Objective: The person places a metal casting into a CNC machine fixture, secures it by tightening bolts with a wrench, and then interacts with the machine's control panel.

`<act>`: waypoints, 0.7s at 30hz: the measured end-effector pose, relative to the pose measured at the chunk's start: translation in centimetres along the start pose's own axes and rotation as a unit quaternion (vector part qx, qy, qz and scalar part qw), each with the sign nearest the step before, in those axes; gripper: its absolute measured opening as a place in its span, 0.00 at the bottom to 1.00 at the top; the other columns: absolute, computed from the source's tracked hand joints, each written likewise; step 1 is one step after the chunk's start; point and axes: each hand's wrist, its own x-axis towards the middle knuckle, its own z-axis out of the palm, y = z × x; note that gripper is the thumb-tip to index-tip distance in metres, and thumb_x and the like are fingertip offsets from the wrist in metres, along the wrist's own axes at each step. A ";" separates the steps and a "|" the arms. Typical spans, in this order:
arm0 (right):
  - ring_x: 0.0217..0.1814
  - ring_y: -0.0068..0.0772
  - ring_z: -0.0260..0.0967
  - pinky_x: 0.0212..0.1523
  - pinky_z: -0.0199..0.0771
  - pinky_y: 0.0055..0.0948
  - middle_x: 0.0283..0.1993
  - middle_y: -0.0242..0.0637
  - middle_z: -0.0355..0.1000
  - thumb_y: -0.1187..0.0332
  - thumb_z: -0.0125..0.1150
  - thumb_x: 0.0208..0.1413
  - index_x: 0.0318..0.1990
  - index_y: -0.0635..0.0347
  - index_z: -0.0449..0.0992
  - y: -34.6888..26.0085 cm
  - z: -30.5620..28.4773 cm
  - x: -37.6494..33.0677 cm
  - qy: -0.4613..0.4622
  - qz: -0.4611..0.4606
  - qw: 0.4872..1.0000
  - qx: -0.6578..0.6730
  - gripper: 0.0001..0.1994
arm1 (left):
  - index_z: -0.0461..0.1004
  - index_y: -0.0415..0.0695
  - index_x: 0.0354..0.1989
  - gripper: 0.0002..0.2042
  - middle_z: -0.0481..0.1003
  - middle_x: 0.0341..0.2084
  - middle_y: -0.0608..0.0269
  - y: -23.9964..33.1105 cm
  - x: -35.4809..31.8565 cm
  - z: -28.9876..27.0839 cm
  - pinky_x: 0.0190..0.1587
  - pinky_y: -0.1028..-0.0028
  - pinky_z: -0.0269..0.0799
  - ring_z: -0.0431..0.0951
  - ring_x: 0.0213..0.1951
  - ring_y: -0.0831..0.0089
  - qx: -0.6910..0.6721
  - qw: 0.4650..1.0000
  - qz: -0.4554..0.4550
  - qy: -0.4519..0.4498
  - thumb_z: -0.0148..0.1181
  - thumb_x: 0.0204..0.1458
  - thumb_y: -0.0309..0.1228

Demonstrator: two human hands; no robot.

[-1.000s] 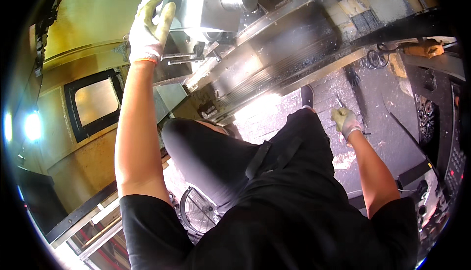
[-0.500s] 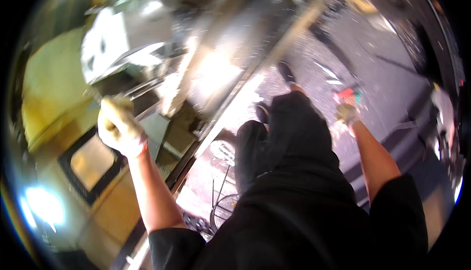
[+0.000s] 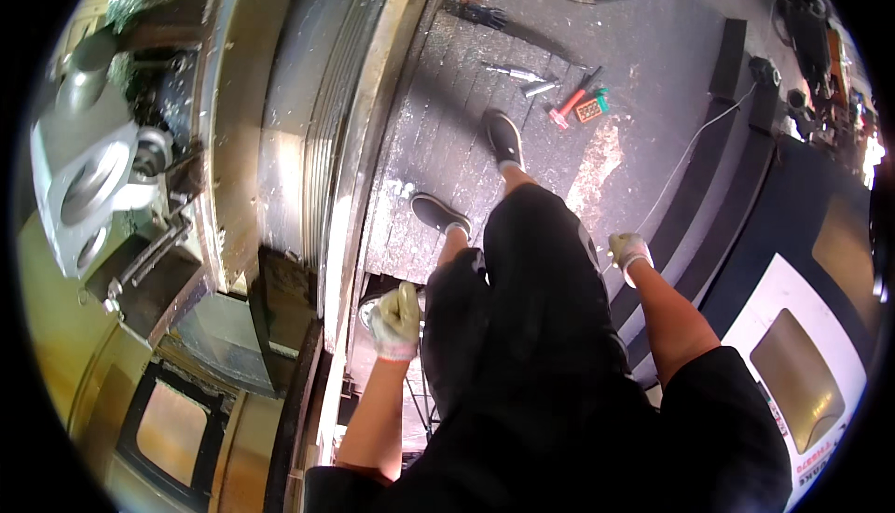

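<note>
The gloved left hand [image 3: 396, 319] hangs loosely curled and empty just beside the metal edge of the big lathe [image 3: 280, 140]. The gloved right hand [image 3: 627, 249] hangs by the black shorts, fingers curled, holding nothing visible. Red-handled tools [image 3: 576, 103] lie on the dark floor [image 3: 653, 47] ahead of the shoes.

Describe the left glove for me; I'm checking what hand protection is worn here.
The left glove is a pale, yellowish-white knit-looking work glove, grubby on the fingers, with a pinkish cuff at the wrist. It covers the whole left hand; the forearm above it is bare. The hand hangs low beside the person's dark shorts, close to the edge of the big metal machine. Whether it holds or touches anything cannot be told.
</note>
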 end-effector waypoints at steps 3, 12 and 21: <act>0.30 0.40 0.79 0.38 0.76 0.44 0.27 0.48 0.80 0.50 0.57 0.60 0.37 0.66 0.86 -0.9 2.9 7.1 0.041 -0.055 0.997 -0.024 0.24 | 0.68 0.44 0.24 0.21 0.63 0.14 0.69 0.7 -0.7 1.4 0.22 0.74 0.60 0.64 0.18 0.80 -0.113 0.974 -0.180 -0.081 0.53 0.73 0.38; 0.59 0.62 0.78 0.64 0.76 0.47 0.57 0.56 0.80 0.53 0.62 0.58 0.58 0.57 0.81 -16.7 8.2 30.0 0.054 -0.212 0.975 0.025 0.25 | 0.73 0.41 0.35 0.10 0.67 0.14 0.66 7.5 5.5 12.3 0.21 0.71 0.59 0.65 0.15 0.75 -0.200 0.904 -0.314 -0.211 0.53 0.71 0.29; 0.78 0.40 0.58 0.73 0.63 0.47 0.74 0.34 0.63 0.55 0.76 0.52 0.69 0.45 0.69 -28.8 9.9 50.6 0.282 -0.313 0.822 -0.383 0.36 | 0.71 0.38 0.54 0.19 0.69 0.18 0.76 6.4 10.1 21.3 0.36 0.71 0.70 0.73 0.26 0.77 0.074 0.974 0.016 -0.215 0.57 0.51 0.18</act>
